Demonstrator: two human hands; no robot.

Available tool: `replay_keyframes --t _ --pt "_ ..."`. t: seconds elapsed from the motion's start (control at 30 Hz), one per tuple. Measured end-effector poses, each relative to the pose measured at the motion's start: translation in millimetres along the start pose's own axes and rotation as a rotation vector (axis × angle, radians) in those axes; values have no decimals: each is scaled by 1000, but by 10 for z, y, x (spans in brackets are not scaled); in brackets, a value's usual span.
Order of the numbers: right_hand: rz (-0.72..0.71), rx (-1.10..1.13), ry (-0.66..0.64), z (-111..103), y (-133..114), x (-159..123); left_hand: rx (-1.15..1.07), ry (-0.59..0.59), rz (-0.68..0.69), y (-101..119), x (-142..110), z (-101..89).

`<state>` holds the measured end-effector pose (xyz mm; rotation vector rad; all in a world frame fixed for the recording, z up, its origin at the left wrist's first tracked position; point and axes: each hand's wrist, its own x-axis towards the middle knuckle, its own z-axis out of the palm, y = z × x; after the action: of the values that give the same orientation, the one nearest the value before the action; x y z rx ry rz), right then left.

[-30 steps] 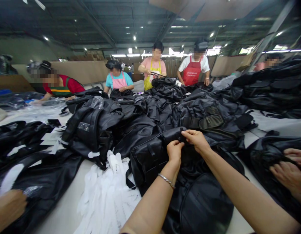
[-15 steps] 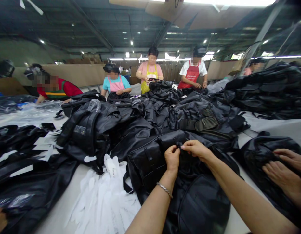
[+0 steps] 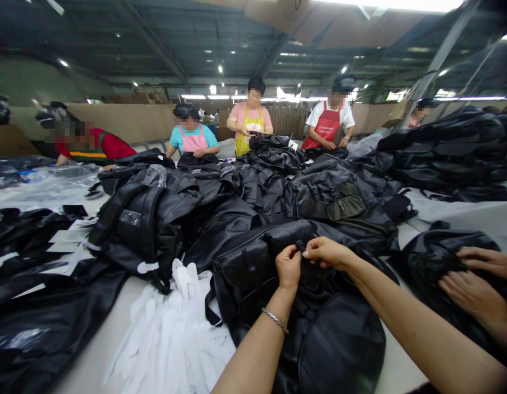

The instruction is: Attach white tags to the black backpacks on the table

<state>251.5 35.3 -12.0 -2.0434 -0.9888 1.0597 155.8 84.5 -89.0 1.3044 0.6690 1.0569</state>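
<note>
A black leather-like backpack (image 3: 241, 273) lies in front of me, its rounded flap (image 3: 339, 339) folded down toward me. At its upper middle, my left hand (image 3: 288, 266) and my right hand (image 3: 325, 253) meet, both closed in a pinch. Between their fingertips is a small black strap (image 3: 299, 244) on the bag's pocket. The strap's lower end is hidden by the fingers. A twisted silver bracelet (image 3: 275, 320) circles my left wrist. Just left of the bag lies a heap of white paper strips (image 3: 171, 334).
More black backpacks (image 3: 155, 219) are piled across the table (image 3: 101, 323). At the right, a co-worker's hands (image 3: 475, 290) rest on another black bag (image 3: 430, 262). Several people work along the far side. White cards (image 3: 68, 246) and clear plastic bags (image 3: 52, 189) lie at the left.
My right fingers have shifted slightly down and curled in at the strap, while my left hand stays pinched beside it. A hand at the lower left edge has left the view.
</note>
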Motion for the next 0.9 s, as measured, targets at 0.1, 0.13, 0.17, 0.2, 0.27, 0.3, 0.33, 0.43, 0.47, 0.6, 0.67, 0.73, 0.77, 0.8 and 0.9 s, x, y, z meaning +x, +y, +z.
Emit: replay_keyframes --t 0.1,0.13,0.17,0.2,0.27,0.3,0.33,0.43,0.47,0.6,0.67,0.73,0.77,0.8,0.9 --pt "-43 -46 80 35 -13 14 20 -3 16 -16 5 -4" --pt "-66 -68 122 49 -22 23 23 -7 22 -22 7 -5" --pt "-92 -92 169 66 -31 34 22 -11 25 -26 7 -7" --pt "-118 -115 217 85 -41 45 19 -14 29 -29 8 -8" --pt "-168 -151 321 130 -52 64 6 -13 34 -27 9 -11" --pt "-198 -148 375 153 -51 68 -4 -9 33 -23 11 -11" --pt "-231 -122 416 175 -43 66 -18 -3 31 -17 14 -11" --pt "-341 19 426 207 23 32 -62 3 11 -3 28 -9" --pt "-373 45 404 204 57 18 -67 5 0 -2 33 -7" --pt "-372 -11 373 169 171 0 -50 11 -23 -26 38 3" --pt "-351 -57 397 176 184 31 -45 4 -17 -47 29 8" --pt "-376 -135 459 209 164 82 -39 -8 -11 -63 18 12" --pt "-398 -186 505 233 146 110 -36 -9 -9 -66 15 12" --pt "-422 -249 558 257 126 136 -34 -8 -7 -64 15 11" --pt "-501 -434 716 309 80 191 -21 17 2 -30 32 4"
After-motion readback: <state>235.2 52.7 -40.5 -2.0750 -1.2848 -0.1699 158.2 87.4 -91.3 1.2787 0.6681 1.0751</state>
